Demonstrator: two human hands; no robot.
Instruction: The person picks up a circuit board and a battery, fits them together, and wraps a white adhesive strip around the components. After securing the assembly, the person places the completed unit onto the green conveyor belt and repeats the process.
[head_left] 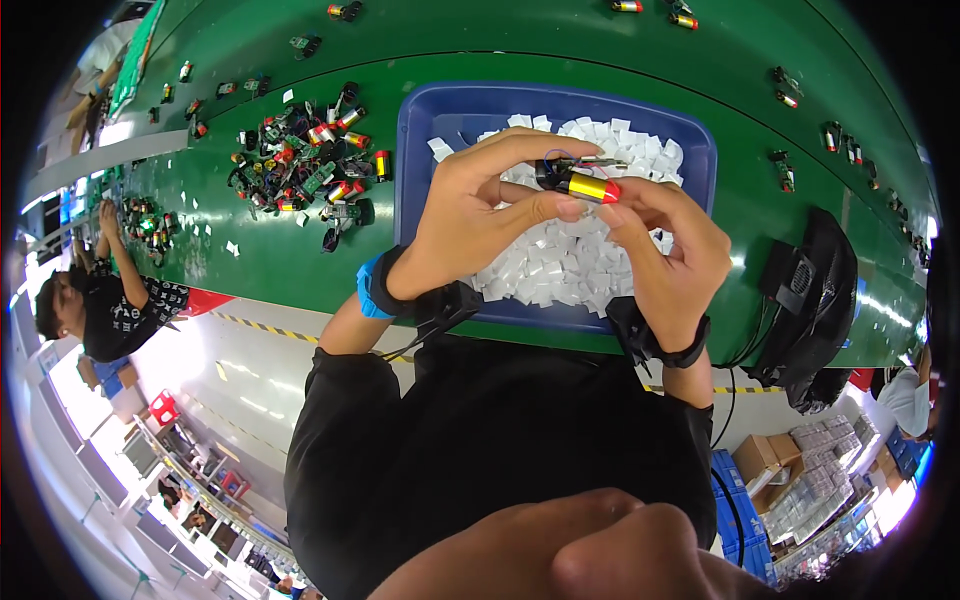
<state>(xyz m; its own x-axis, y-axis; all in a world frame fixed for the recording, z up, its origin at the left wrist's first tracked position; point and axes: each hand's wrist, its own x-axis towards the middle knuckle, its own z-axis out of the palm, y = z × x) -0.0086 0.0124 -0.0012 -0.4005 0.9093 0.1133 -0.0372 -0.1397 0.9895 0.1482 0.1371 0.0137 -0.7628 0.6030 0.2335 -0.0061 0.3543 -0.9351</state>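
Head view: blue tray [420, 120] (white pieces [560, 255])

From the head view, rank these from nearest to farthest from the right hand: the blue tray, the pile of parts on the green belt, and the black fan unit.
From the right hand:
1. Blue tray, directly beneath the hand, full of white pieces.
2. Black fan unit, off to its right on the belt's edge.
3. Pile of parts, far left on the green belt, beyond the left hand.
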